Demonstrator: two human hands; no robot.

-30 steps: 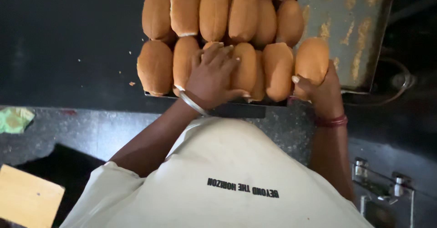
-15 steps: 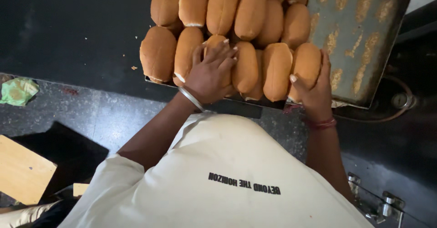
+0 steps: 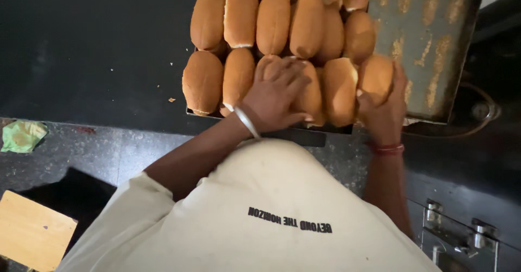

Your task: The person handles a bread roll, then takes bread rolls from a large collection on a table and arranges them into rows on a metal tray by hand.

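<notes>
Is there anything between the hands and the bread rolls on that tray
Nothing visible. The left hand lies flat on a front-row roll, and the right hand cups the end roll directly.

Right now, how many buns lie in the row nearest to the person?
6. From the left: two bare buns, two partly under the left hand, one bare bun, the last bun gripped by the right hand. More may be hidden below.
</notes>
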